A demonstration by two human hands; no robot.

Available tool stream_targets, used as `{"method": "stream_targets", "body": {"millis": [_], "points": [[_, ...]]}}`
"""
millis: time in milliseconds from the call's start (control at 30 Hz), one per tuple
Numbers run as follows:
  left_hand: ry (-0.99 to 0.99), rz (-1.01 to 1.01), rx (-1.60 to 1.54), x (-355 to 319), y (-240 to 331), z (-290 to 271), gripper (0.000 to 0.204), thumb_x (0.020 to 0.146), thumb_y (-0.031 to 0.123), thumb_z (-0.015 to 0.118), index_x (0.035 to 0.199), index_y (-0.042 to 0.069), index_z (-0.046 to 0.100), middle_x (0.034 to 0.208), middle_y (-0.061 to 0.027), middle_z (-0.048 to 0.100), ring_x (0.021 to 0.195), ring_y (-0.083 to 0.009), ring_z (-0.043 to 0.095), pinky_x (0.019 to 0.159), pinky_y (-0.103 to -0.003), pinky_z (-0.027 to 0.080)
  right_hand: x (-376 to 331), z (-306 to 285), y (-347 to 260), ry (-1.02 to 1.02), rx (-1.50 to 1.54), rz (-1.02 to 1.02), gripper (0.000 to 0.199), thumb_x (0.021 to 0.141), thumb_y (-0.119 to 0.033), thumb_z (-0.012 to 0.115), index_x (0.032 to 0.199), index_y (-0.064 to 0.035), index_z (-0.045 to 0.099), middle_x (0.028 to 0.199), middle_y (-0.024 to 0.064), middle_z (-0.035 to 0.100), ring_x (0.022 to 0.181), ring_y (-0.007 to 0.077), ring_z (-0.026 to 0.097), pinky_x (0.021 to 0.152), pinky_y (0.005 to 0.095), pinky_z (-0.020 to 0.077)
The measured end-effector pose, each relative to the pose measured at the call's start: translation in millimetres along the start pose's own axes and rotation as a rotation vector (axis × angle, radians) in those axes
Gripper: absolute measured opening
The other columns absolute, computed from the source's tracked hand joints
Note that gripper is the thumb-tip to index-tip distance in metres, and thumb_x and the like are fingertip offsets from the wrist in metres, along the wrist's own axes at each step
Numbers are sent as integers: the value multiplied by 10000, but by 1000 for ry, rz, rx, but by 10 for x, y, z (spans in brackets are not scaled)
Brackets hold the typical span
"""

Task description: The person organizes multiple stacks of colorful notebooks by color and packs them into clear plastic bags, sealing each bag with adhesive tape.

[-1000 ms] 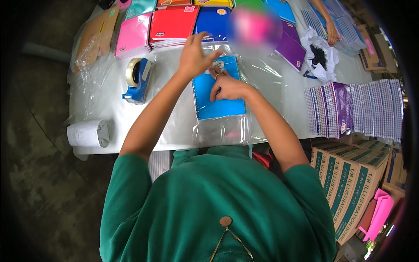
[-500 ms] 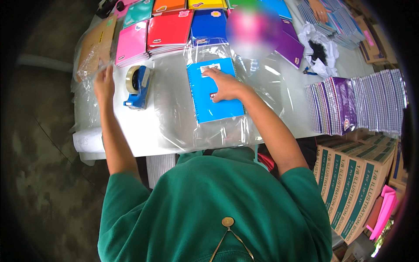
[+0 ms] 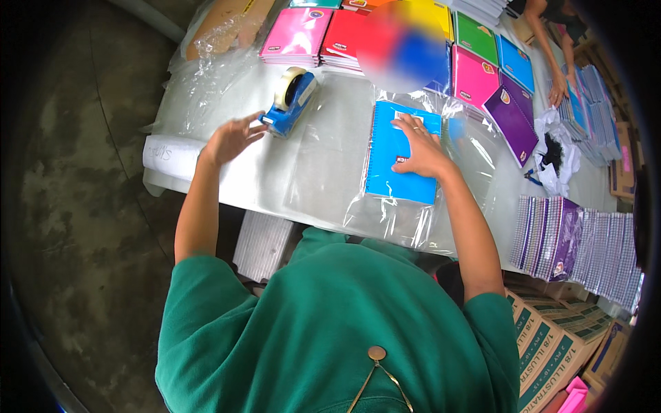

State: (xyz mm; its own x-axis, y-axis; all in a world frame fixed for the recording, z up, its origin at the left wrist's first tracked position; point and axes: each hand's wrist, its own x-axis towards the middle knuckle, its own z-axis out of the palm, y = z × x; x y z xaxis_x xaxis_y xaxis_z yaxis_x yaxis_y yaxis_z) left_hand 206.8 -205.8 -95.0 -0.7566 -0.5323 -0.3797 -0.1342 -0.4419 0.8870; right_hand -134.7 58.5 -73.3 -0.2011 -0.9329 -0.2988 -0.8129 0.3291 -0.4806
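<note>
A bright blue spiral notebook (image 3: 403,180) lies on a sheet of clear plastic film (image 3: 330,177), its coil toward the left. My right hand (image 3: 423,153) rests on the cover with fingers spread, partly hiding a white label. To the left, my left hand (image 3: 233,140) hovers over the white table with its fingers stretched out, apparently empty. Its fingertips come close to the near end of a blue tape dispenser (image 3: 292,104), which carries a roll of clear tape; whether they touch it I cannot tell.
Stacks of coloured notebooks (image 3: 296,33) line the far side, partly blurred. A purple notebook (image 3: 511,122) lies right of the film, near a crumpled white bag (image 3: 556,148). Bundled notebooks (image 3: 585,244) stand at the right edge. Another person's hand (image 3: 558,89) touches stacks at far right.
My left hand has come from the crumpled plastic at the far left to beside the tape dispenser, its fingers now extended. My right hand stays on the blue notebook. The view has shifted.
</note>
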Motion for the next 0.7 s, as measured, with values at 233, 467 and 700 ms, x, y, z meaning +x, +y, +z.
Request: {"method": "stream_targets", "body": {"millis": [233, 467, 700], "points": [[1013, 225, 1062, 205, 12, -226, 230, 856, 192, 607, 785, -22, 653, 667, -89, 655, 569, -152, 606, 548, -306, 487, 28, 24, 55, -15, 49, -50, 972, 519, -301, 805, 1369, -198, 345, 1495, 97, 205, 1390, 288, 143, 1066, 508, 184], [-235, 4, 972, 844, 262, 2463, 388, 843, 390, 584, 783, 22, 689, 645, -66, 648, 605, -141, 622, 553, -254, 479, 17, 12, 62, 47, 29, -28, 984, 489, -323, 844, 1349, -188, 385, 1475, 72, 269, 1376, 275, 197, 1037, 487, 241], [-344, -303, 2011, 1118, 481, 2518, 474, 657, 586, 694, 686, 113, 700, 729, -7, 685, 769, -182, 667, 690, -340, 508, -44, 46, 164, 97, 183, -89, 1070, 507, -338, 839, 1409, -193, 280, 1468, 120, 261, 1371, 294, 203, 1062, 448, 200]]}}
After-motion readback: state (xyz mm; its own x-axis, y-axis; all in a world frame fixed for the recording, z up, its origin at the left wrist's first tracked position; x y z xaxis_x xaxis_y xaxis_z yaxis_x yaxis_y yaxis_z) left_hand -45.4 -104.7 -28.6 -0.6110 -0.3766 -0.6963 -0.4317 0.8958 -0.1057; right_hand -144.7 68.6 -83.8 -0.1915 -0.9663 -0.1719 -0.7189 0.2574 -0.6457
